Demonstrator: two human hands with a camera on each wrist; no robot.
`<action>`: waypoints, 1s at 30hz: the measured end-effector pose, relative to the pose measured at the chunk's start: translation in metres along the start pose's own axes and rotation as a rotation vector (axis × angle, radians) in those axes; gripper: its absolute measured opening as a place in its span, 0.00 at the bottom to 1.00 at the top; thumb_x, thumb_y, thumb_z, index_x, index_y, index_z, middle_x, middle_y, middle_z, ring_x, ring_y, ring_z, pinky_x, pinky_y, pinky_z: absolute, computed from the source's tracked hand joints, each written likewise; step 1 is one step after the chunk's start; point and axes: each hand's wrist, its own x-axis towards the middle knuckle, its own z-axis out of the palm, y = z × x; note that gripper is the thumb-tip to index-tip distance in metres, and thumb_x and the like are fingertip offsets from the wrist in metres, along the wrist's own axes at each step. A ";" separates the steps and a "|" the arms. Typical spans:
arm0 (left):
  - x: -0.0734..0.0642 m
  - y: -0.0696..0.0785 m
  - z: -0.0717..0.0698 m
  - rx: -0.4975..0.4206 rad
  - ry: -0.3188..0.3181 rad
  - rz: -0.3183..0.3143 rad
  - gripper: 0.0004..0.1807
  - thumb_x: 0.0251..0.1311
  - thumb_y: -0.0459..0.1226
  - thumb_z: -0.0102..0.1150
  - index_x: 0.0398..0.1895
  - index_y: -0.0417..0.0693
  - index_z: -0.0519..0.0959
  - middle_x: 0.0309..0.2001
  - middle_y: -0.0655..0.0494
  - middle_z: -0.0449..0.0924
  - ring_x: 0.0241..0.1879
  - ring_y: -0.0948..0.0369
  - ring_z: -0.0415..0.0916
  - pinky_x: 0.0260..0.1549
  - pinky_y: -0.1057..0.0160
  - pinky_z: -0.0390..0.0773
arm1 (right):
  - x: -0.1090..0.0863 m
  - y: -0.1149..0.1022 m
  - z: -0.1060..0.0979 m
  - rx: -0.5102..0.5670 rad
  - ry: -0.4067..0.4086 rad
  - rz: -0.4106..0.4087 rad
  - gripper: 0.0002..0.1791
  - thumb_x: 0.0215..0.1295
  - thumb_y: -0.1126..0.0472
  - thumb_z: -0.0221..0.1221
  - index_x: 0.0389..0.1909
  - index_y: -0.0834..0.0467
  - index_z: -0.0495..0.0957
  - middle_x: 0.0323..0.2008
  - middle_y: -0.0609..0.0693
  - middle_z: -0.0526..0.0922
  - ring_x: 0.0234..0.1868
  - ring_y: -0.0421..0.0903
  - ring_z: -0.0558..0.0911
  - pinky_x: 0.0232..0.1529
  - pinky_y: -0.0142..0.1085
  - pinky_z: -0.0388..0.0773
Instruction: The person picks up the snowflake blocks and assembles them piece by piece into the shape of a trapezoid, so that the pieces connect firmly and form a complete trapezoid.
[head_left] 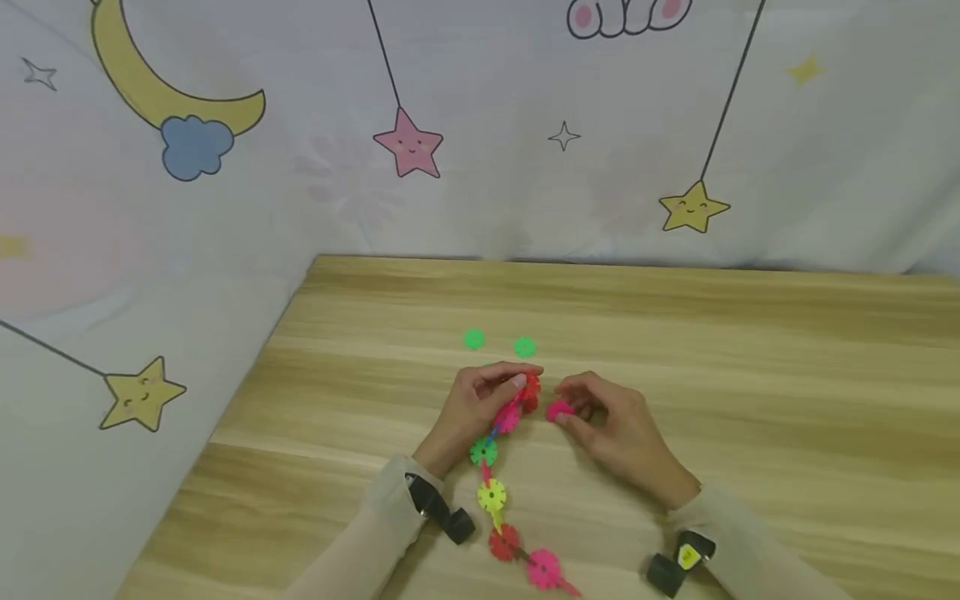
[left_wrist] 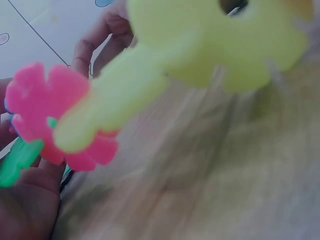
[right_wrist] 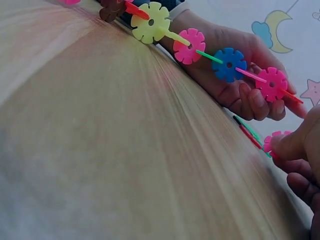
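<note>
A long, pale beige cloth sleeve (head_left: 356, 529) runs down the left forearm to the wrist, lightly creased, and a matching pale beige cloth sleeve (head_left: 757, 546) covers the right forearm. The left hand (head_left: 471, 410) and right hand (head_left: 622, 427) are bare. A slim black mount (head_left: 426, 496) on the left wrist ends in a black block-shaped camera (head_left: 460, 527) at its near right. The right wrist's black mount (head_left: 702, 543) carries a yellow patch (head_left: 687, 556), with another black block-shaped camera (head_left: 665, 575) at its near left.
</note>
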 end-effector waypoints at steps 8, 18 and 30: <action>-0.001 -0.001 0.003 -0.017 0.219 0.008 0.11 0.76 0.32 0.59 0.54 0.38 0.87 0.50 0.47 0.89 0.41 0.69 0.83 0.40 0.74 0.81 | -0.003 -0.003 -0.002 0.031 0.103 0.023 0.16 0.60 0.68 0.77 0.47 0.59 0.84 0.34 0.44 0.91 0.31 0.35 0.83 0.33 0.26 0.82; -0.001 -0.003 0.000 0.012 0.290 0.001 0.09 0.75 0.31 0.59 0.52 0.39 0.85 0.37 0.58 0.82 0.30 0.69 0.75 0.32 0.74 0.76 | -0.002 -0.005 0.000 0.099 0.190 0.068 0.12 0.62 0.67 0.76 0.42 0.50 0.88 0.36 0.45 0.91 0.30 0.37 0.83 0.33 0.26 0.81; -0.003 -0.004 -0.002 -0.004 0.257 -0.017 0.08 0.73 0.33 0.64 0.50 0.40 0.86 0.33 0.61 0.83 0.20 0.72 0.69 0.21 0.75 0.68 | 0.011 -0.014 0.027 0.225 0.187 0.020 0.08 0.64 0.70 0.74 0.43 0.59 0.92 0.41 0.52 0.95 0.42 0.41 0.94 0.44 0.27 0.88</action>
